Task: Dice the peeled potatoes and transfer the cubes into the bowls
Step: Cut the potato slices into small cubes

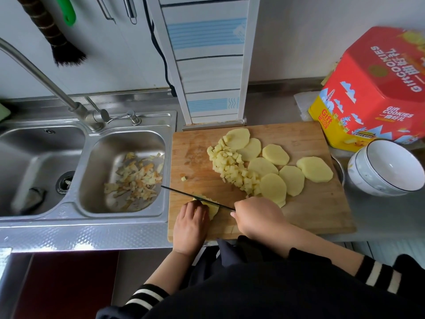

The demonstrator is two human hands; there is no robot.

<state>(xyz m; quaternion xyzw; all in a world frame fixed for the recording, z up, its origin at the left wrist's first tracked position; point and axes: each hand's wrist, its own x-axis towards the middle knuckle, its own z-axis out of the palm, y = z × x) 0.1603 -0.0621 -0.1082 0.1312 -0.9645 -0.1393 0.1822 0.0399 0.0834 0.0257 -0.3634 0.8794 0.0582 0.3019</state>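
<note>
A stainless-steel double sink point(128, 217) fills the left of the counter, its right basin strewn with pale potato peelings point(135, 178). Just beside it lies the rectangular wooden cutting board point(310, 210), and past the board's right edge stands a white ceramic bowl with a thin dark rim line point(386, 171), empty, in front of a red and yellow cookie tin point(377, 88). Across the board's middle, seven or so flat yellow potato slices point(315, 169) fan out in an overlapping row, with a heap of small potato cubes point(232, 166) touching their left side and one stray cube point(183, 178) apart from it. At the board's near left corner sits the stack of slices being cut point(212, 209), largely hidden by the fingers, so how many are stacked is hard to tell. The left hand point(189, 224) presses down on that stack with fingers curled, holding it still. The right hand point(255, 217) is closed around the handle of a thin dark-bladed knife point(195, 196), whose long axis runs from the right hand up and leftward, its tip reaching over the sink's edge. The blade crosses the stack just beyond the left fingertips, so the next cut, as I judge it, depends on those fingers staying on the near side of the edge. The bowl lies well apart to the right, nearer the knife hand.
</note>
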